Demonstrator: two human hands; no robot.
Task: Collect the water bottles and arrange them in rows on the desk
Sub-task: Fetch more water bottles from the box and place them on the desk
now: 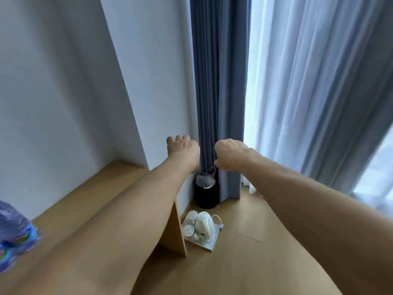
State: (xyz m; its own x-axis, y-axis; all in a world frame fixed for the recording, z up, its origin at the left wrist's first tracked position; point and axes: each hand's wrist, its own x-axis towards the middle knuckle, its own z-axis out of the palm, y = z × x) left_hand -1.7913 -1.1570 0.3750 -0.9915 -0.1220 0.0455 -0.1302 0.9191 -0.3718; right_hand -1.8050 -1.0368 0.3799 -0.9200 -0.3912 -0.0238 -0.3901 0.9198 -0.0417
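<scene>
Wood-toned worktop (pixel 100 188) runs along the white wall (pixel 63 86) on the left. The water bottles (pixel 14 228) sit at its near left edge, a blurred clear bundle in a blue printed wrap, only partly in view. Both bare arms reach forward, well apart from the bottles. The left hand (pixel 183 149) is raised past the worktop's far end, fingers curled under, holding nothing. The right hand (pixel 230 154) is balled into a fist in front of the grey-blue curtain (pixel 219 81), nothing in it either. Down on the wooden floor (pixel 251 218), beside the worktop's side panel, a white tray (pixel 210 246) carries a white kettle (pixel 204 224) and two clear glasses (pixel 189 229). A black bin (pixel 206 198) with a plastic liner stands in the corner, and a sheer curtain (pixel 308 81) hangs to the right
</scene>
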